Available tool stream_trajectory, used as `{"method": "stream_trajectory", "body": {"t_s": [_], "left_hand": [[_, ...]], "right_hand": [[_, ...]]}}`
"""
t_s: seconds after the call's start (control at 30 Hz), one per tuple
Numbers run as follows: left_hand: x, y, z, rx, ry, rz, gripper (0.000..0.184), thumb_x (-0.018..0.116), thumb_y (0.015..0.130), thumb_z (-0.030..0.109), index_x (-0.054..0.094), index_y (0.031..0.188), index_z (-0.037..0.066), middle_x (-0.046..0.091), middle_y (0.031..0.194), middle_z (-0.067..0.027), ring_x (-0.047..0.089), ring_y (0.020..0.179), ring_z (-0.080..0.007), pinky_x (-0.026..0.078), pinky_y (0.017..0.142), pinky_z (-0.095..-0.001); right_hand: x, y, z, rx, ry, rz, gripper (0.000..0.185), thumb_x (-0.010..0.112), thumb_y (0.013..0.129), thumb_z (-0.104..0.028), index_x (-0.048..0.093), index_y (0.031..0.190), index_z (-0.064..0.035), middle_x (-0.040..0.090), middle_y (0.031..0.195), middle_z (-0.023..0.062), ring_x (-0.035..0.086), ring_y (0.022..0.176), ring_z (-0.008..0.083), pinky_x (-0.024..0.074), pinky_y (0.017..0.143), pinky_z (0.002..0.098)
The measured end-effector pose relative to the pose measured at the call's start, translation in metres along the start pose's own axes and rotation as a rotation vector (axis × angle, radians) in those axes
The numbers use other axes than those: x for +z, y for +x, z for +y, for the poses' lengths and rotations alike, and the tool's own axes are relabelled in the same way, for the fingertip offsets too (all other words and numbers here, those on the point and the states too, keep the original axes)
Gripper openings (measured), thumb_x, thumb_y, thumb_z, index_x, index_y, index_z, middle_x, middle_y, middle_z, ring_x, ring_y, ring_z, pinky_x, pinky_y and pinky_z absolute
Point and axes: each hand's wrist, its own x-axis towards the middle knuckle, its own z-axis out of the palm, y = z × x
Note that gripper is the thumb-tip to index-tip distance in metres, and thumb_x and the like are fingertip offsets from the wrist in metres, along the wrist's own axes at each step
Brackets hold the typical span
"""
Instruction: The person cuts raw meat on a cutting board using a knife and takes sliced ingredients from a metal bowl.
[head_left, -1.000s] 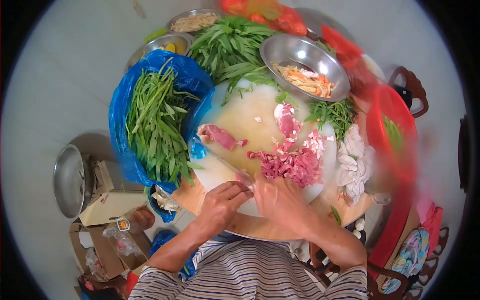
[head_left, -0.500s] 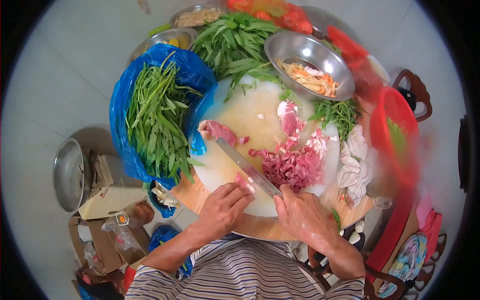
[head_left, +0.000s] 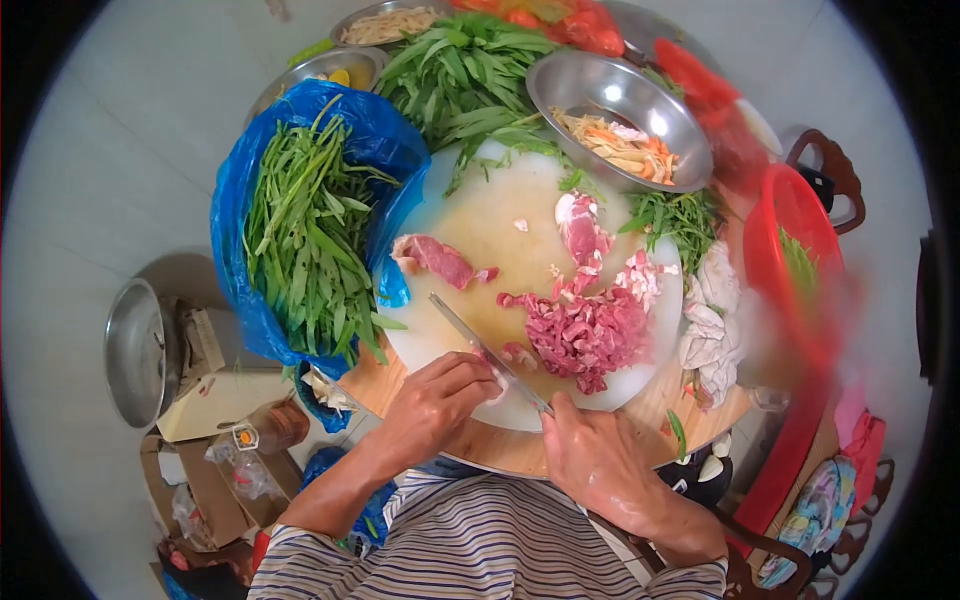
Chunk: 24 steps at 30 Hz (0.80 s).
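Note:
My right hand [head_left: 600, 452] is wrapped round the handle of a kitchen knife [head_left: 465, 328], its blade pointing up and left across the round white cutting board [head_left: 480, 225]. Against the blade's left side, my left hand [head_left: 440, 400] has its fingers curled down on a small piece of meat, mostly hidden under the fingertips. Just right of the blade lies a small cut slice [head_left: 518, 353]. A heap of chopped red meat [head_left: 590, 335] sits on the board's right side. Two larger chunks rest farther back: one meat chunk [head_left: 435, 260] at left, one fatty chunk [head_left: 580, 228] at right.
A blue plastic bag [head_left: 232, 250] of leafy greens borders the board's left. More greens [head_left: 470, 75] lie behind it. A steel bowl [head_left: 690, 130] with shredded vegetables stands back right. Crumpled white cloth-like material [head_left: 712, 330] and a red basket [head_left: 775, 215] are at right.
The knife and my right hand have shifted left and down, bringing the blade against my left fingers. A small slice now lies right of the blade.

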Motion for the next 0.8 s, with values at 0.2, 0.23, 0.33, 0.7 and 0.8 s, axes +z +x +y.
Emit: {"method": "stream_trajectory", "body": {"t_s": [0.2, 0.23, 0.33, 0.7, 0.8], "left_hand": [[-0.001, 0.002, 0.000, 0.008, 0.022, -0.047, 0.037, 0.073, 0.073, -0.002, 0.074, 0.110, 0.003, 0.073, 0.112, -0.0104, 0.071, 0.110, -0.0320, 0.061, 0.094, -0.0406], [-0.001, 0.003, 0.001, 0.006, 0.030, -0.044, 0.035, 0.071, 0.075, -0.001, 0.073, 0.110, 0.002, 0.073, 0.113, -0.0099, 0.071, 0.111, -0.0303, 0.061, 0.094, -0.0397], [-0.003, 0.005, 0.003, -0.003, 0.034, -0.031, 0.032, 0.070, 0.077, 0.001, 0.073, 0.109, 0.003, 0.073, 0.112, -0.0093, 0.071, 0.110, -0.0300, 0.061, 0.092, -0.0399], [-0.001, 0.005, -0.001, 0.019, -0.001, -0.052, 0.035, 0.071, 0.073, 0.003, 0.074, 0.108, 0.005, 0.073, 0.112, -0.0100, 0.072, 0.110, -0.0320, 0.061, 0.093, -0.0406], [0.000, 0.001, 0.002, -0.015, 0.004, -0.040, 0.034, 0.071, 0.074, 0.002, 0.074, 0.108, 0.004, 0.073, 0.111, -0.0103, 0.072, 0.110, -0.0325, 0.061, 0.093, -0.0409]], "right_hand": [[0.005, 0.001, -0.005, -0.001, -0.052, -0.026, 0.020, 0.066, 0.097, -0.010, 0.060, 0.104, 0.0066, 0.071, 0.067, 0.0221, 0.074, 0.059, 0.0419, 0.0602, 0.056, 0.0506], [0.004, 0.000, -0.006, 0.004, -0.053, -0.027, 0.020, 0.066, 0.097, -0.010, 0.060, 0.104, 0.0066, 0.071, 0.067, 0.0221, 0.074, 0.059, 0.0419, 0.0602, 0.056, 0.0506], [-0.004, -0.010, -0.008, 0.017, -0.054, -0.072, 0.023, 0.067, 0.095, -0.009, 0.060, 0.107, 0.0096, 0.070, 0.065, 0.0219, 0.074, 0.060, 0.0416, 0.0609, 0.057, 0.0500], [0.012, 0.042, -0.017, -0.049, -0.056, -0.026, 0.027, 0.063, 0.093, -0.006, 0.060, 0.112, 0.0125, 0.071, 0.066, 0.0258, 0.077, 0.062, 0.0411, 0.0624, 0.059, 0.0482], [0.016, 0.038, -0.017, -0.068, -0.067, 0.045, 0.026, 0.062, 0.093, -0.006, 0.060, 0.112, 0.0120, 0.071, 0.066, 0.0252, 0.077, 0.064, 0.0416, 0.0628, 0.060, 0.0481]]}}
